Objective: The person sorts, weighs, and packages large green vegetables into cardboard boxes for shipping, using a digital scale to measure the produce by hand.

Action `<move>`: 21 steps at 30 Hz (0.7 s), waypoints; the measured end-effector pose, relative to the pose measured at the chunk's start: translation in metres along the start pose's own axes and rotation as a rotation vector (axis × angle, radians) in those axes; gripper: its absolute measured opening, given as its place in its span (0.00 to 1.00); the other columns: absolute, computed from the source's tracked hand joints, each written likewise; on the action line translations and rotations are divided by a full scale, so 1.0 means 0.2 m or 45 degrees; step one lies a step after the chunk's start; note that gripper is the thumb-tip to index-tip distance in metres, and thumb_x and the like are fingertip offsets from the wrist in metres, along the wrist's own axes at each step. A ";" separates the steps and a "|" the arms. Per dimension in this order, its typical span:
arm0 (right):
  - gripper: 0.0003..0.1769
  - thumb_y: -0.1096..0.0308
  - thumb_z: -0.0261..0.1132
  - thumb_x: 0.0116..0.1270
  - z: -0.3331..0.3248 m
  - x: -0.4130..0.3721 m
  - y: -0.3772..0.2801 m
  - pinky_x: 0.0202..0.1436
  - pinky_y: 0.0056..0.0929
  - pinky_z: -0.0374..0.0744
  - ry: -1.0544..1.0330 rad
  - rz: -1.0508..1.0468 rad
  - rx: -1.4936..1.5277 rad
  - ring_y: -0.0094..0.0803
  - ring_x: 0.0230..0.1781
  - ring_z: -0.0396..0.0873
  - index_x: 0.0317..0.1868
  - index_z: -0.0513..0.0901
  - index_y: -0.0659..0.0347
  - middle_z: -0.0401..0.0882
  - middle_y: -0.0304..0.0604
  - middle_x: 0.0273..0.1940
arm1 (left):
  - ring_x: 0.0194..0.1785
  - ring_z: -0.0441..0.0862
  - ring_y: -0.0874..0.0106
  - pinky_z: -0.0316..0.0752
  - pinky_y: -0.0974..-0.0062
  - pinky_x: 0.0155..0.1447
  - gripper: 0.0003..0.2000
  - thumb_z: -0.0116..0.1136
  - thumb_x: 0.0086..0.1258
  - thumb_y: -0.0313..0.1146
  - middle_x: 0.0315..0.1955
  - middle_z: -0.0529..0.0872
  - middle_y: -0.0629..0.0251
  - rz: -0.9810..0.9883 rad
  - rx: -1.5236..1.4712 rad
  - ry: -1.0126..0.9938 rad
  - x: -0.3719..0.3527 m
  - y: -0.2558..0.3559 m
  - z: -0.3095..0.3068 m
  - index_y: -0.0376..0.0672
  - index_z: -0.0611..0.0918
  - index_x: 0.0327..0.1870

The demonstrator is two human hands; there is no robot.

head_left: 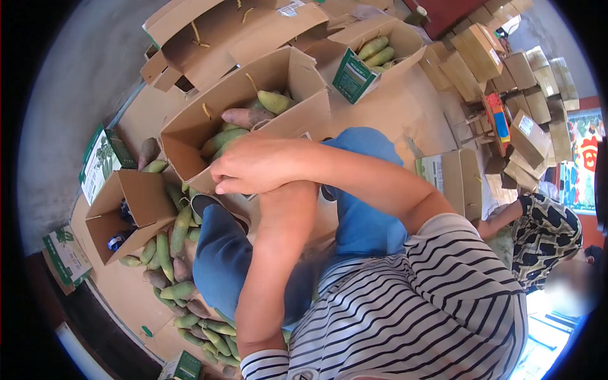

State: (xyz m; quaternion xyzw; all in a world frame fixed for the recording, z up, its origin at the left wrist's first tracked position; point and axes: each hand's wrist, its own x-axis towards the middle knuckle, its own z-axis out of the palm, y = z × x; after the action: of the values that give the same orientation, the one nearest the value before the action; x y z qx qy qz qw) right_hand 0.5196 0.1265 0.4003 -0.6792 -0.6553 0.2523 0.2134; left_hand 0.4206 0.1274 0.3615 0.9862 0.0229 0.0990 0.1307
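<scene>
My right hand (250, 163) lies across my left wrist, its fingers curled down near the rim of an open cardboard box (183, 144). What those fingers grip, if anything, is hidden. Behind it my left hand is covered, and only the forearm (282, 234) and wrist show. Inside the box are several long green radishes (275, 101) and a pinkish one (244, 117). Yellow cord loops (206, 111) poke through the cardboard. The box stands in front of my knees, between them and the other cartons.
Many radishes (180, 290) are piled on the floor at left, beside a small carton (145, 196) with dark items. Another carton (405, 39) holds radishes behind. A large open carton (253, 41) stands farther back. Boxes (472, 60) are stacked right, near another person (544, 234).
</scene>
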 end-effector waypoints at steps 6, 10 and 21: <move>0.15 0.58 0.60 0.65 -0.18 -0.08 0.05 0.45 0.39 0.78 0.480 0.015 0.081 0.41 0.37 0.81 0.41 0.81 0.61 0.82 0.47 0.34 | 0.49 0.78 0.57 0.68 0.60 0.57 0.20 0.61 0.61 0.40 0.44 0.81 0.53 0.039 0.161 -0.144 0.06 -0.01 -0.13 0.38 0.78 0.51; 0.16 0.57 0.60 0.67 -0.44 -0.33 0.33 0.42 0.24 0.78 0.898 0.172 0.554 0.25 0.33 0.81 0.45 0.82 0.59 0.83 0.39 0.34 | 0.47 0.78 0.57 0.68 0.60 0.57 0.19 0.61 0.61 0.37 0.39 0.80 0.55 -0.116 0.145 -0.328 0.09 -0.01 -0.17 0.37 0.77 0.50; 0.17 0.61 0.60 0.65 -0.14 -1.42 1.95 0.24 0.22 0.78 1.482 1.531 0.333 0.23 0.23 0.78 0.48 0.78 0.64 0.79 0.40 0.32 | 0.48 0.75 0.56 0.68 0.61 0.54 0.19 0.59 0.63 0.36 0.41 0.77 0.54 -0.177 0.145 -0.407 0.13 0.00 -0.21 0.36 0.74 0.52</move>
State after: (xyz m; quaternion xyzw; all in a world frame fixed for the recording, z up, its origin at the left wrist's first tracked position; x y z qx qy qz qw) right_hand 0.8381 -0.1753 0.1991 -0.9037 0.0662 0.0068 0.4230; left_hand 0.4382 0.1399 0.4061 0.9912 0.0756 -0.0699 0.0830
